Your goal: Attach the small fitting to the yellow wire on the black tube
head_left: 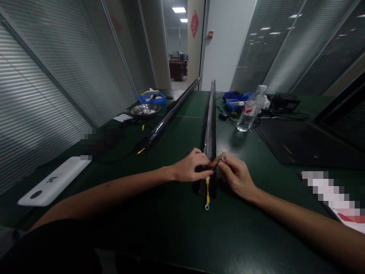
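A long dark metal rail (210, 125) runs away from me across the green table (176, 228). My left hand (192, 166) lies over the rail's near end, thumb and fingers closing towards each other around a small part I cannot make out. From the right, my right hand (235, 175) pinches a small metal wrench-like tool (222, 158) whose other end reaches to the left fingertips. Just below the hands, a short yellow wire (208, 190) with a ring terminal at its lower end sticks out along the rail.
To the left lie a second rail (164, 123), a steel bowl (145, 110), a blue tray (156, 99) and a white case (54, 182). A water bottle (251, 109), blue bins (234, 105) and a black mat (310, 144) are right.
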